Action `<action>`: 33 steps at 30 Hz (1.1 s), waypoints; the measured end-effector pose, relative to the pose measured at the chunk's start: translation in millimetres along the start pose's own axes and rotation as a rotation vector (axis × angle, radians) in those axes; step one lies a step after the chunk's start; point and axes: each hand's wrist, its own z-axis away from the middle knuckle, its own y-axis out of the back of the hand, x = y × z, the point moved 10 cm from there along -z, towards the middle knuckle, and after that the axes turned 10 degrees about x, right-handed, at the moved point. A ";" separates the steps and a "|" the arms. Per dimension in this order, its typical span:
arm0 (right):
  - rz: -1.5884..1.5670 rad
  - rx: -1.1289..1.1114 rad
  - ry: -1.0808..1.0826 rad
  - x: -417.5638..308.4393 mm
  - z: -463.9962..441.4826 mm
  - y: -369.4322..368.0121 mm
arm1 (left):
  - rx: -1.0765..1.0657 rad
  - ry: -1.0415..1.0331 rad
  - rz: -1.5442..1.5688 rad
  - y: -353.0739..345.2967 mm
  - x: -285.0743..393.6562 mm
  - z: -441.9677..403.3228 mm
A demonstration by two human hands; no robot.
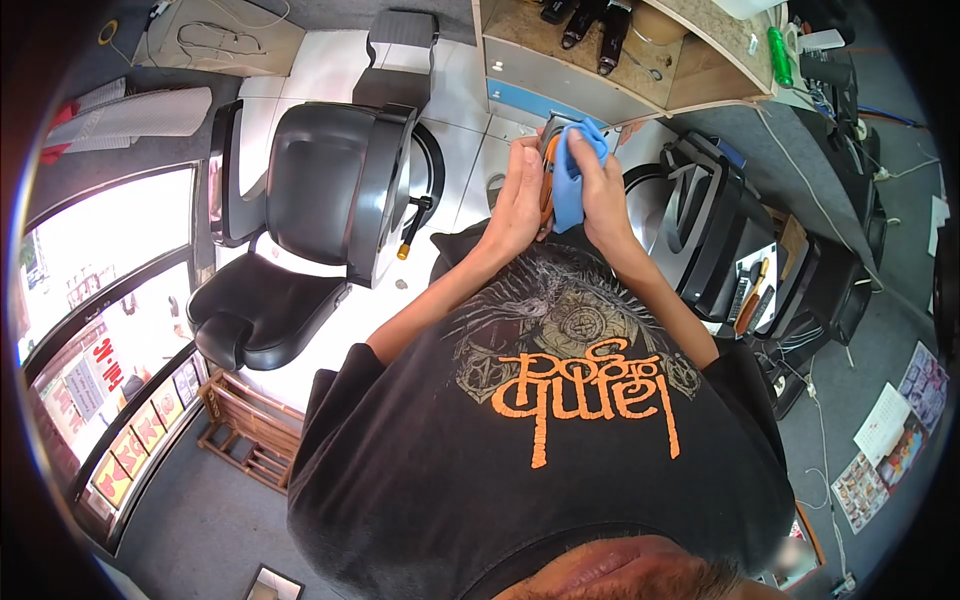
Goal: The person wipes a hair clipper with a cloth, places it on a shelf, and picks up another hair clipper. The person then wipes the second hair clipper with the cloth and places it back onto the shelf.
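In front of my chest, my left hand [516, 203] is wrapped round a hair clipper [548, 180] with an orange and dark body. The clipper points up and away from me, and its far end is partly covered. Against its right side, my right hand [600, 188] presses a folded light blue cloth [568, 192]. The thumb lies over the cloth. Both hands are close together, and part of the clipper is hidden behind the cloth and fingers.
A black barber chair [320, 185] stands at left, another [700, 215] at right. Ahead is a wooden cabinet [690, 75] with dark clippers [612, 40] on its shelf. Combs and an orange-handled tool lie on a tray [765, 310]. A wooden rack [250, 430] sits at lower left.
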 end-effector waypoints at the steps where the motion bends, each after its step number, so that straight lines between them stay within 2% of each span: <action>1: -0.064 0.034 -0.056 7.9 -2.1 5.6 | 0.001 0.015 -0.005 0.6 -1.5 0.2; 2: -0.127 0.069 -0.112 14.1 -3.6 11.4 | 0.001 0.029 -0.010 0.9 -3.0 0.0; 4: -0.225 -0.067 -0.238 12.5 2.9 4.0 | 0.011 0.117 0.129 1.2 -4.2 -0.5; 6: -0.224 -0.154 -0.267 12.4 6.0 -3.1 | 0.025 0.205 0.226 3.0 -9.9 -3.0; 8: -0.123 -0.196 -0.206 15.1 6.7 -9.8 | 0.050 0.300 0.280 8.5 -19.9 -4.5; 11: 0.115 -0.111 0.131 -18.5 8.8 -18.0 | 0.060 0.182 0.277 6.2 -12.9 -11.2; 12: 0.104 -0.130 0.048 -12.3 9.7 -16.3 | 0.057 0.214 0.275 6.4 -14.9 -10.2; 15: 0.149 -0.067 0.005 7.2 -0.2 -6.8 | 0.039 0.313 0.295 8.1 -19.9 -6.7; 17: -0.047 -0.033 -0.251 18.3 6.8 -2.3 | 0.018 0.387 0.338 6.7 -25.7 -3.9; 19: -0.166 -0.021 -0.291 19.1 7.8 -3.0 | -0.098 0.392 0.486 -4.2 -20.7 -4.7; 20: -0.187 -0.024 -0.204 19.9 2.5 -2.3 | -0.156 0.394 0.561 -8.9 -17.5 -4.4; 21: -0.208 -0.025 -0.117 15.6 -1.5 -1.6 | -0.127 0.393 0.560 -5.5 -17.6 -5.7; 27: -0.449 -0.165 -0.144 18.5 -9.3 -8.4 | 0.064 0.355 0.545 7.6 -5.9 -14.2; 28: -0.452 -0.183 -0.133 13.5 -7.8 -10.8 | 0.005 0.370 0.589 10.1 -12.3 -15.7; 31: -0.229 -0.237 0.028 -6.7 0.1 -14.9 | -0.027 0.307 0.367 19.3 -17.3 -15.2; 33: 0.036 -0.295 0.132 -6.9 5.3 -19.2 | 0.088 0.275 0.215 21.3 -19.3 -13.7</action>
